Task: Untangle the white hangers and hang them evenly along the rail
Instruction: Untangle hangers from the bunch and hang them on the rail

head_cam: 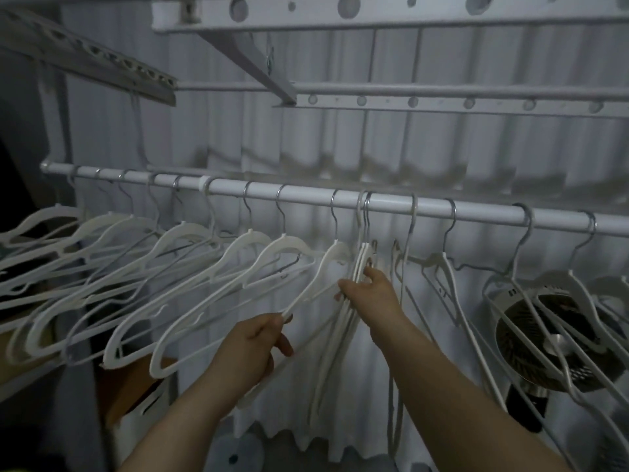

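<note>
Gripping 1 hanger point(311, 287) low is left hand point(252, 345) (right hand point(372, 294) pinches bunch point(363, 258)).

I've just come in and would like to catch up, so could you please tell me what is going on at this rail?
A person is sorting what hangs on the rail. The left hand grips the lower arm of a single hanger, which slants leftward. The right hand pinches a bunch of hangers pressed together beside it. Hangers further left hang spaced apart; those to the right, before a fan, hang less evenly.
</note>
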Action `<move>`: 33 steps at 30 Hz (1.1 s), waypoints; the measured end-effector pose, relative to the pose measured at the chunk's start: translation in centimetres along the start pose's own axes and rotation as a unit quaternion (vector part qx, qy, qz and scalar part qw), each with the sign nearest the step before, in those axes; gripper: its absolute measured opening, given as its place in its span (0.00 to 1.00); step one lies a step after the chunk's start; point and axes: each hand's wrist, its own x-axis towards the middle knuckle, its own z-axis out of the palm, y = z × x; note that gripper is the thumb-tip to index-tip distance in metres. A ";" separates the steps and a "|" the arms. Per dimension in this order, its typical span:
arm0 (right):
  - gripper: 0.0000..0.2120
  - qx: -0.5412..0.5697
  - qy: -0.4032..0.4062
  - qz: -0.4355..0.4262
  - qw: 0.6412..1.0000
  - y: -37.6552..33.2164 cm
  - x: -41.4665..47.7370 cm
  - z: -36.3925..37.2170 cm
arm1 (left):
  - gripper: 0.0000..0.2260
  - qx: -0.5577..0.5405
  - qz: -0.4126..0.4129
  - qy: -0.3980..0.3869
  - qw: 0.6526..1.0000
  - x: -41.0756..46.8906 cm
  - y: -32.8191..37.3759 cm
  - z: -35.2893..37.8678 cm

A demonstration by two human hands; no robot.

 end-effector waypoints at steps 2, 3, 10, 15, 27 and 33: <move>0.03 -0.004 0.021 -0.002 1.000 0.0 -0.1 -0.3 | 0.12 0.011 -0.004 0.005 1.000 0.3 -0.1 -0.5; 0.08 -0.013 0.030 -0.012 0.999 0.2 0.1 -0.4 | 0.12 0.020 -0.006 0.009 1.000 0.4 -0.2 -0.8; 0.14 -0.042 0.050 -0.024 0.998 0.4 0.2 -0.5 | 0.15 0.057 0.009 0.033 0.998 1.5 -1.0 -2.2; 0.16 -0.051 0.062 -0.036 0.996 0.7 0.3 0.2 | 0.15 0.132 0.039 0.023 0.990 1.5 -1.8 -2.7; 0.12 -0.046 0.075 -0.022 0.996 -0.4 -1.1 -0.3 | 0.12 0.224 0.216 0.141 0.940 -0.4 1.3 -2.7; 0.11 -0.072 0.077 -0.010 0.994 -0.5 -1.4 -1.6 | 0.13 0.121 0.197 -0.011 0.973 -1.5 2.6 1.7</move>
